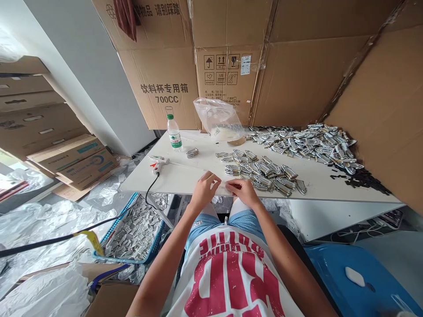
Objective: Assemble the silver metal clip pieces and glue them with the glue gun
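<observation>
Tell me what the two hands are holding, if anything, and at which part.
It cannot be told. The left hand and right hand rest at the near edge of the white table, fingertips together; anything between them is too small to see.

Glossy silvery clips (264,169) (metal-looking) lie on a smooth matt white table (185,174) beside a clear plastic bag (218,116).

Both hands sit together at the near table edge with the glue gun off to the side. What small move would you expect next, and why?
Probably the left hand reaches left for the glue gun. Both hands meet at the table edge, seemingly pinching something small; I cannot tell what. The right hand lies beside the near pile of metal pieces.
</observation>
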The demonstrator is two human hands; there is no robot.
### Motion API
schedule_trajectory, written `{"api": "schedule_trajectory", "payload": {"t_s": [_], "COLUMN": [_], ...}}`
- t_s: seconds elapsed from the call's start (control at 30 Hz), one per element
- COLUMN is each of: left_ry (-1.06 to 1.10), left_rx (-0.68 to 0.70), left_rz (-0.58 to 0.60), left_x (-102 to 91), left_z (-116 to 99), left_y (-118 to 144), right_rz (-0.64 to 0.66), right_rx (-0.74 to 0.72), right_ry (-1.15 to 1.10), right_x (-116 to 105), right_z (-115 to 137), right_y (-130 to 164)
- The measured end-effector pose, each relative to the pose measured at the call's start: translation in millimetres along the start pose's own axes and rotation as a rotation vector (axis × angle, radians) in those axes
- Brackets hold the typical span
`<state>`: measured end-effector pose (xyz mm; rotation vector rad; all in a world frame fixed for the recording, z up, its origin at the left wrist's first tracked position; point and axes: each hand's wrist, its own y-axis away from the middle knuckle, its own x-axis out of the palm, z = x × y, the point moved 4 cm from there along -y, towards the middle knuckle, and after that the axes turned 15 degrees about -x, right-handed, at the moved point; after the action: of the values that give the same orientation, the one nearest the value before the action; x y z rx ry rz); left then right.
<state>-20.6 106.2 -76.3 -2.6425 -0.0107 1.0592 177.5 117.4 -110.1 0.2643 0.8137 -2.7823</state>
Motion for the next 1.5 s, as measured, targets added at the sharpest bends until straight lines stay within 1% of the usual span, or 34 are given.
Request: {"api": "schedule_trajectory", "payload": {"t_s": [0.1, 0.2, 0.33, 0.43, 0.53, 0.67, 0.83, 1.03, 1.23, 1.33, 1.5], "left_ry": [0.003, 0.003, -0.070, -0.152, -0.209, -0.246, -0.239, -0.221, -0.225, -0.220, -0.218], "left_rx": [0.034, 0.033, -0.024, -0.054, -0.022, 0.038, 0.097, 0.124, 0.138, 0.160, 0.249], "left_rz": [0.014, 0.001, -0.070, -0.099, -0.031, 0.066, 0.119, 0.146, 0.138, 0.141, 0.238], "left_x": [3.7, 2.5, -10.1, -24.5, -34.3, -35.7, -22.9, -9.1, -6.6, -7.1, -5.9], "left_z": [-5, -5, 6, 21, 32, 37, 28, 13, 6, 2, -5], "left_y": [1, 1, -2, -4, -6, -7, -5, -1, 0, 2, 9], "right_rz": [-0.013, -0.063, -0.139, -0.153, -0.136, -0.131, -0.126, -0.108, -0.110, -0.138, -0.184], "right_rx": [0.001, 0.011, 0.032, 0.042, 0.038, 0.037, 0.033, 0.052, 0.087, 0.114, 0.141], "right_ry": [0.006, 0.018, 0.039, 0.048, 0.055, 0.070, 0.070, 0.027, -0.042, -0.061, -0.072], "right_x": [0, 0, -3, -3, -2, -1, 1, 3, 5, 2, -4], "right_z": [-1, -5, -10, -11, -12, -13, -11, -11, -17, -19, -19], "right_y": [0, 1, 2, 1, -1, -3, -3, -3, -4, -3, -3]}}
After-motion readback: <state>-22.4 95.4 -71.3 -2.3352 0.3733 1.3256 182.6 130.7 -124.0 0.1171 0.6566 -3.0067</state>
